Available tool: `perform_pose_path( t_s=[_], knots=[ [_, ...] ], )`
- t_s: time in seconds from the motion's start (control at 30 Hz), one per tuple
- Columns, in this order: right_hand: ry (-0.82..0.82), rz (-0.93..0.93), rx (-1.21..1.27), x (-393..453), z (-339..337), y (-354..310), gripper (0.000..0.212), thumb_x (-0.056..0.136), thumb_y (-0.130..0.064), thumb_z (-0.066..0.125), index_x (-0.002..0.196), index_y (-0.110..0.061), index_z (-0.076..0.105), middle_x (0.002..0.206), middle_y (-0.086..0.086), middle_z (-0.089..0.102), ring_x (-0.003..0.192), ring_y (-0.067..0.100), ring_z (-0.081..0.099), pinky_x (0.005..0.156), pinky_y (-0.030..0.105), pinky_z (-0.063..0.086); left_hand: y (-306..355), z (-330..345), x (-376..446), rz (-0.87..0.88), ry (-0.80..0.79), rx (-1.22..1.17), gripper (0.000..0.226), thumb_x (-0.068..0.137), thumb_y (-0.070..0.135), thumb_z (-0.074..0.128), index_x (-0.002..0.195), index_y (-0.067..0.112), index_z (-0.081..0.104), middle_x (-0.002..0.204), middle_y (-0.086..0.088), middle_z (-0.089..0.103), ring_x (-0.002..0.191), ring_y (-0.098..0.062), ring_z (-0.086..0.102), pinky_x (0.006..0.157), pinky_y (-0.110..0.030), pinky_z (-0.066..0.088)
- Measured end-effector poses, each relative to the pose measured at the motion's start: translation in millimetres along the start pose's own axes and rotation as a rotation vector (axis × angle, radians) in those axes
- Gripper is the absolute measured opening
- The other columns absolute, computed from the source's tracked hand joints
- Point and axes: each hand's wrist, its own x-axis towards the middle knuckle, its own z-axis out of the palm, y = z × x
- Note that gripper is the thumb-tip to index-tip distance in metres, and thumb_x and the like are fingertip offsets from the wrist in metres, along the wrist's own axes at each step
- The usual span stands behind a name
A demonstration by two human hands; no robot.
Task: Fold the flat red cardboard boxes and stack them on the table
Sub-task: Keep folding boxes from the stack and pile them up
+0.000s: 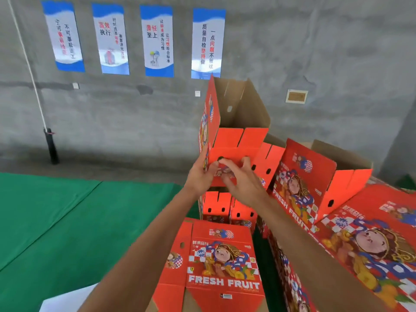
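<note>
Nearest the camera, a flat red box printed with a cartoon figure and the words FRESH FRUIT lies face up, just left of a larger pile of flat red boxes that fills the lower right corner. To the left spreads the green table cover, with a pale sheet at its near edge. Both bare forearms reach forward over the flat box to a folded red box held up at the top of a stack of folded boxes. The left hand grips the box's lower left corner, thumb curled onto the front panel and fingers wrapped round the side. The right hand spreads over the lower front panel, its fingers bent and pressing against the cardboard; whether they hook an edge cannot be told. The held box stands upright with its top open, brown inside showing, and its red flaps hang down at the front. Just to its right another folded box sits tilted, also open at the top. Beyond everything rises a grey concrete wall carrying four blue-and-white posters with Chinese text, a white cord running down at the far left, and a small framed plate at the right.
</note>
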Motion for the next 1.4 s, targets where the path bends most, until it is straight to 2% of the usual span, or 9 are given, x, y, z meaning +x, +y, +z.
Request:
perform_pose_path(
  t_s=[0.1,0.27,0.4,0.53,0.77,0.93,1.1,1.27,1.4],
  knots=[
    [-0.009,0.013,0.002,47.0,19.4,32.8,0.051,0.102,-0.023,0.060,0.151,-0.031,0.049,0.115,0.001,0.032,0.082,0.002,0.047,0.085,0.033,0.050,-23.6,-1.3,56.2,-0.032,-0.031,0.040,0.067,0.108,0.024,0.054,0.164,0.038,0.020,0.145,-0.002,0.061,0.131,-0.025,0.060,0.112,-0.050,0.047],
    [-0.087,0.060,0.025,90.2,68.8,86.3,0.052,0.104,-0.026,0.056,0.155,-0.032,0.044,0.122,0.005,0.033,0.102,0.026,0.053,0.096,0.039,0.049,-78.8,4.6,112.7,-0.060,-0.106,0.017,0.071,0.108,0.013,0.051,0.165,0.034,0.014,0.149,-0.001,0.054,0.134,-0.025,0.056,0.113,-0.052,0.047],
    [-0.159,0.118,0.021,93.5,111.5,119.2,0.052,0.107,-0.026,0.050,0.157,-0.032,0.039,0.136,0.014,0.032,0.090,0.027,0.056,0.094,0.040,0.050,-123.4,17.5,132.0,-0.068,-0.211,-0.043,0.074,0.105,-0.007,0.048,0.165,0.021,0.016,0.153,-0.014,0.050,0.139,-0.033,0.051,0.115,-0.055,0.043],
    [-0.242,0.207,0.031,89.2,143.5,142.5,0.053,0.108,-0.031,0.048,0.159,-0.034,0.034,0.153,0.022,0.023,0.117,0.041,0.060,0.102,0.041,0.047,-156.5,30.4,137.8,-0.013,-0.238,-0.052,0.072,0.101,-0.013,0.049,0.163,0.012,0.021,0.154,-0.016,0.048,0.130,-0.010,0.055,0.110,-0.030,0.047],
    [-0.281,0.313,0.031,70.5,164.4,162.2,0.055,0.108,-0.029,0.049,0.161,-0.025,0.034,0.168,0.024,0.012,0.157,0.039,0.013,0.122,0.052,0.029,-187.1,49.4,130.0,-0.159,-0.224,0.032,0.069,0.103,0.001,0.056,0.163,0.018,0.026,0.160,-0.003,0.044,0.145,-0.023,0.046,0.121,-0.041,0.036],
    [-0.240,0.304,0.062,62.6,158.2,152.5,0.052,0.106,-0.024,0.053,0.155,-0.013,0.040,0.150,0.016,0.043,0.139,0.033,0.043,0.112,0.042,0.037,-192.2,45.2,122.5,-0.286,-0.178,0.033,0.065,0.101,0.000,0.057,0.160,0.016,0.035,0.153,-0.016,0.051,0.141,-0.040,0.047,0.118,-0.055,0.037],
    [-0.238,0.372,0.170,36.3,156.1,132.5,0.051,0.105,-0.024,0.054,0.154,-0.015,0.040,0.151,0.010,0.046,0.140,0.025,0.042,0.108,0.033,0.035,-189.6,37.8,103.0,-0.315,-0.228,0.160,0.061,0.103,0.014,0.060,0.159,0.016,0.037,0.160,-0.006,0.043,0.146,-0.023,0.042,0.123,-0.046,0.033],
    [-0.432,0.636,0.182,-68.9,174.5,112.7,0.047,0.106,-0.039,0.051,0.146,-0.014,0.050,0.146,0.009,0.055,0.129,0.024,0.057,0.108,0.040,0.047,-225.3,19.4,16.6,-0.551,-0.313,0.420,0.040,0.105,0.023,0.056,0.142,0.008,0.057,0.139,-0.021,0.061,0.107,-0.028,0.061,0.101,-0.041,0.050],
    [-0.804,0.882,-0.142,-174.4,185.2,94.4,0.081,0.101,-0.060,0.050,0.163,-0.015,0.022,0.170,0.015,0.015,0.156,0.037,0.016,0.124,0.054,0.024,-260.2,2.2,-104.8,-0.748,-0.518,0.890,0.072,0.100,0.051,0.058,0.162,0.038,0.023,0.173,-0.012,0.007,0.158,-0.041,0.006,0.124,-0.063,0.015]
  ],
)
